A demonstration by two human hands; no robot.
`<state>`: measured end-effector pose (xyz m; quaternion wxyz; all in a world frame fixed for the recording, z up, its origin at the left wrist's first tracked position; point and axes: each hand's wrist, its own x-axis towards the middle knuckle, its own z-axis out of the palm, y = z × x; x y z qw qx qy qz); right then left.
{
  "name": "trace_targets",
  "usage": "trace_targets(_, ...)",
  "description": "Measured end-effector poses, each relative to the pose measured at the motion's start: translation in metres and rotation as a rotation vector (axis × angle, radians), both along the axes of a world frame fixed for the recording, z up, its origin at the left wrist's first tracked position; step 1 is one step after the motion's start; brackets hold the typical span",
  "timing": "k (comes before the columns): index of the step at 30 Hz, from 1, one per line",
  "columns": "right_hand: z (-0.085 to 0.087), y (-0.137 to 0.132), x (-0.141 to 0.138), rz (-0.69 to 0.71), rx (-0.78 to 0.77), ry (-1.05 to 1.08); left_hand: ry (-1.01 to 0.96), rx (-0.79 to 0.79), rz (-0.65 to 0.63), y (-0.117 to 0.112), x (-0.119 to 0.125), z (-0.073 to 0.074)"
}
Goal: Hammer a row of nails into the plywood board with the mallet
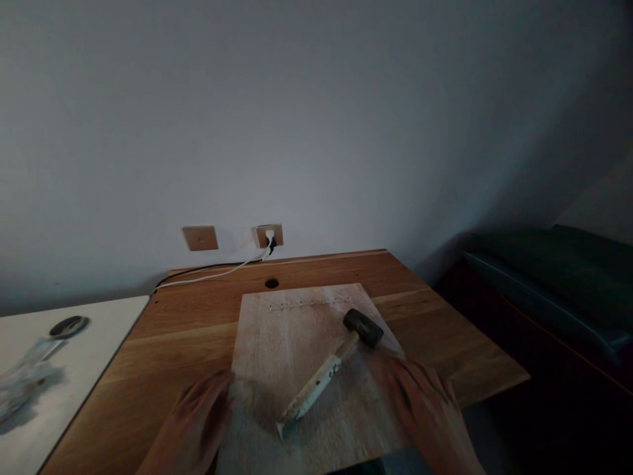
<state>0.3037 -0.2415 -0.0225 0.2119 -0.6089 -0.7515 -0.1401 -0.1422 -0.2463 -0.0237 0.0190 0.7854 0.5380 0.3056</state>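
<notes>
A pale, thin wooden board (297, 336) lies on the table and reaches past its front edge. My left hand (195, 419) is closed at the board's left edge, its thumb side over the surface and blurred. At the right edge my right hand (420, 406) is closed on the board too, also slightly smeared by motion. Between the hands rests a hammer (321, 376), its dark head at the upper right and its worn, whitish handle slanting toward me. Along the board's far side runs a row of several small nails (291, 305), some standing upright.
The wooden table (182, 330) meets a grey wall with a socket (275, 236), a plate (200, 238) and cables (217, 272). On the white surface (109, 323) at left lie a dark tape roll (69, 326) and a clear plastic bag (24, 389). Dark green cushioning (558, 277) is at right.
</notes>
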Motion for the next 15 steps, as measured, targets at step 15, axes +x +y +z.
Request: trace_targets(15,0.003,0.057,0.131,-0.348,0.04,-0.021,0.069,-0.301,-0.356,0.047,0.16,0.035)
